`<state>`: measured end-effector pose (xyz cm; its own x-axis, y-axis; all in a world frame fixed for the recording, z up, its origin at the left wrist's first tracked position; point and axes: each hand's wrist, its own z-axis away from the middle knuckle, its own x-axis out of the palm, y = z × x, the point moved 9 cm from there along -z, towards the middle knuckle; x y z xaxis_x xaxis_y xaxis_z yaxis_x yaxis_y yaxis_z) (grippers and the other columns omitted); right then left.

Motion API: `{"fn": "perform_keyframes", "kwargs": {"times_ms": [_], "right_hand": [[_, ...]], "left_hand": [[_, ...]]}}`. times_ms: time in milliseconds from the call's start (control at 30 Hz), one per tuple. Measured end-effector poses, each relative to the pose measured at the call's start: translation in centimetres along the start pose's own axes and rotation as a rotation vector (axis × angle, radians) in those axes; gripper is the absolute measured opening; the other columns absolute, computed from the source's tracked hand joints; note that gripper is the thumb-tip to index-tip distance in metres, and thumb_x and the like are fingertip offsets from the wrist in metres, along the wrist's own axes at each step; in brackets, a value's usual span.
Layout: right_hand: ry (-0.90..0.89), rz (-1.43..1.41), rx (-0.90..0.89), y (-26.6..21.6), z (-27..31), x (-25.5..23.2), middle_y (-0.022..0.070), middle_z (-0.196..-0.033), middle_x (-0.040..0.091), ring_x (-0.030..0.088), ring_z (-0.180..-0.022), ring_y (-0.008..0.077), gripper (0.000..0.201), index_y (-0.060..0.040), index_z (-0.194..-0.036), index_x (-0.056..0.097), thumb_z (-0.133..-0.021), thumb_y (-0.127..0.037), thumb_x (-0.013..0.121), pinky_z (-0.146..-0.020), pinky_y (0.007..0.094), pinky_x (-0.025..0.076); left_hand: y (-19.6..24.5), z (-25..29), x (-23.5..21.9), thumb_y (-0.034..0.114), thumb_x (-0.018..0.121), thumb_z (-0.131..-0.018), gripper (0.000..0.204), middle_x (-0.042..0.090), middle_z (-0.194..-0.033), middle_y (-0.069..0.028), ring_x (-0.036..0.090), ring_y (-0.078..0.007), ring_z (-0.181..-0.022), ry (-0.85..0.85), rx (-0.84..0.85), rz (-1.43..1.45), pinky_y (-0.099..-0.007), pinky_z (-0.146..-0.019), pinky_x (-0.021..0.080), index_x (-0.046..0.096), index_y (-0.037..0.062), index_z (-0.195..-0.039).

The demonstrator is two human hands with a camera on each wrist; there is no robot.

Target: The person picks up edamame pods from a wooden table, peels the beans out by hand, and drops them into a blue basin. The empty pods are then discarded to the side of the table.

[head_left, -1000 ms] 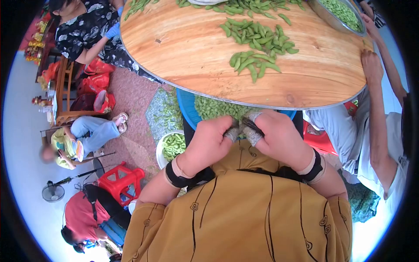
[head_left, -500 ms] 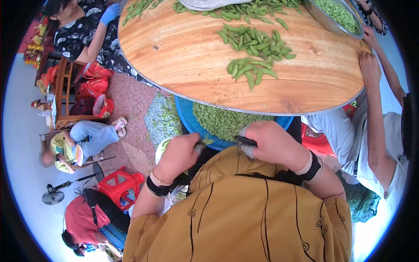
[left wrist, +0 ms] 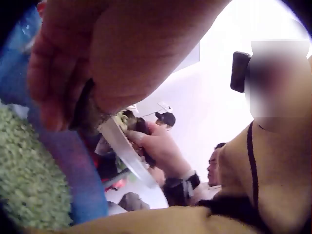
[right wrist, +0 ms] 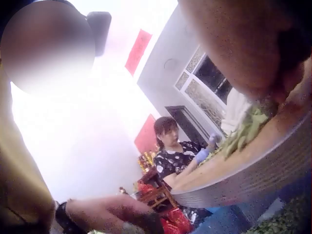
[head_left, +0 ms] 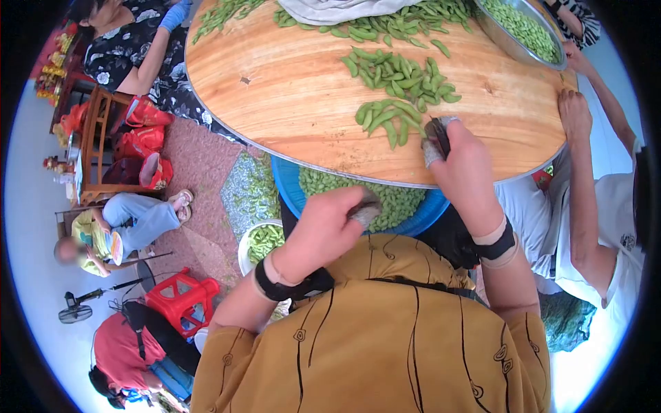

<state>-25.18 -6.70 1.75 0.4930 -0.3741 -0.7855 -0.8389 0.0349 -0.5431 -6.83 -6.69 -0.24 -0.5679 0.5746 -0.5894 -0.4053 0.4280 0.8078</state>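
"Where's the right hand point(head_left: 465, 155)?"

"Out over the near edge of the table point(head_left: 289, 89), fingertips right at the closest cluster of green pods point(head_left: 390, 115). Thumb and finger both wear grey wraps point(head_left: 432, 153)."

"Is its grip closed on a pod?"

"Can't tell — the fingers are bent, but the tips blend into the pods, and the right wrist view is too dark there."

"And the left hand point(head_left: 330, 224)?"

"Lower down, above the near side of the blue basin point(head_left: 288, 182), which sits below the table's edge with shelled beans point(head_left: 323, 180) inside. Its fingers curl inward; whether that grip holds anything, I can't see."

"Other pods?"

"A second cluster lies just behind the first, and more spread beside a pale cloth point(head_left: 344, 8) at the far side. A metal bowl point(head_left: 499, 45) of shelled beans stands to the right."
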Motion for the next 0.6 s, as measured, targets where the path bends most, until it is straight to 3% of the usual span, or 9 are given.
{"fn": "perform_keyframes", "kwargs": {"times_ms": [33, 133, 233, 267, 333, 467, 533, 600], "right_hand": [[-0.001, 0.0, -0.005, -0.2, 0.4, -0.1, 0.0185, -0.08, 0.062, 0.062, -0.075, 0.0374, 0.02, -0.0009, -0.094, 0.056, -0.076, -0.005, 0.064, -0.063, 0.0445, 0.048], [-0.014, -0.236, 0.078, -0.1, 2.0, -0.3, 0.0179, -0.077, 0.062, 0.062, -0.073, 0.0373, 0.024, -0.0006, -0.095, 0.056, -0.074, -0.006, 0.067, -0.062, 0.0437, 0.048], [-0.074, -0.353, 0.099, -0.8, 3.5, 0.1, 0.0189, -0.081, 0.062, 0.062, -0.076, 0.0375, 0.028, -0.0002, -0.098, 0.056, -0.074, -0.007, 0.068, -0.066, 0.0428, 0.049], [-0.091, -0.333, 0.041, -1.5, 3.8, 0.1, 0.0196, -0.083, 0.061, 0.061, -0.078, 0.038, 0.029, 0.0, -0.099, 0.056, -0.073, -0.007, 0.068, -0.067, 0.0432, 0.048], [-0.16, -0.331, -0.025, -2.1, 3.8, 0.2, 0.0211, -0.087, 0.06, 0.059, -0.081, 0.0387, 0.027, 0.0002, -0.099, 0.055, -0.075, -0.005, 0.065, -0.069, 0.0437, 0.047], [-0.191, -0.542, 0.008, -1.5, 3.7, 0.4, 0.0211, -0.086, 0.06, 0.058, -0.078, 0.039, 0.026, 0.0008, -0.101, 0.055, -0.076, -0.004, 0.06, -0.066, 0.0439, 0.046], [-0.388, -0.622, 0.086, -1.4, 4.0, 1.7, 0.0209, -0.086, 0.062, 0.06, -0.078, 0.0382, 0.029, 0.0016, -0.105, 0.055, -0.076, -0.002, 0.055, -0.068, 0.0433, 0.047], [-0.413, -0.669, 0.124, -1.3, 3.9, 1.9, 0.0203, -0.085, 0.062, 0.06, -0.078, 0.0384, 0.032, 0.0018, -0.108, 0.055, -0.076, -0.002, 0.055, -0.069, 0.0431, 0.047]], "left_hand": [[0.6, -0.7, 0.2, 0.006, 0.059, -0.086, 0.017, 0.065, -0.083, -0.0134, 0.064, -0.0235, -0.069, 0.005, -0.001, 0.0, -0.0305, -0.062, 0.05, 0.062, 0.0008, -0.102], [-0.4, -2.6, 2.0, 0.01, 0.051, -0.094, 0.021, 0.065, -0.085, -0.0035, 0.061, -0.0093, -0.064, -0.017, -0.257, 0.414, -0.0225, -0.059, 0.049, 0.059, -0.0007, -0.111], [-0.9, -4.0, 3.3, 0.01, 0.051, -0.094, 0.021, 0.064, -0.085, -0.0024, 0.059, -0.0079, -0.063, -0.048, -0.352, 0.598, -0.0211, -0.056, 0.047, 0.06, 0.0012, -0.111], [-0.9, -4.1, 3.6, 0.01, 0.051, -0.094, 0.021, 0.064, -0.085, -0.0024, 0.059, -0.0079, -0.063, -0.053, -0.352, 0.596, -0.0211, -0.056, 0.047, 0.06, 0.0012, -0.111], [-1.3, -4.2, 3.2, 0.009, 0.052, -0.094, 0.019, 0.062, -0.085, -0.0008, 0.056, -0.0052, -0.064, 0.095, -0.309, 0.786, -0.0196, -0.055, 0.044, 0.06, 0.003, -0.11], [-1.8, -3.7, 2.4, 0.008, 0.053, -0.093, 0.019, 0.062, -0.085, -0.0001, 0.052, -0.0036, -0.065, 0.113, -0.311, 0.743, -0.0191, -0.055, 0.041, 0.06, 0.0027, -0.109], [-1.1, -3.8, 2.2, 0.006, 0.054, -0.092, 0.018, 0.063, -0.085, 0.0001, 0.051, -0.0029, -0.067, 0.102, -0.279, 0.771, -0.0188, -0.056, 0.039, 0.06, 0.0028, -0.109], [-1.0, -3.8, 2.1, 0.005, 0.053, -0.092, 0.019, 0.063, -0.085, 0.0, 0.051, -0.0037, -0.068, 0.1, -0.286, 0.753, -0.0191, -0.056, 0.04, 0.06, 0.0027, -0.109]]}}
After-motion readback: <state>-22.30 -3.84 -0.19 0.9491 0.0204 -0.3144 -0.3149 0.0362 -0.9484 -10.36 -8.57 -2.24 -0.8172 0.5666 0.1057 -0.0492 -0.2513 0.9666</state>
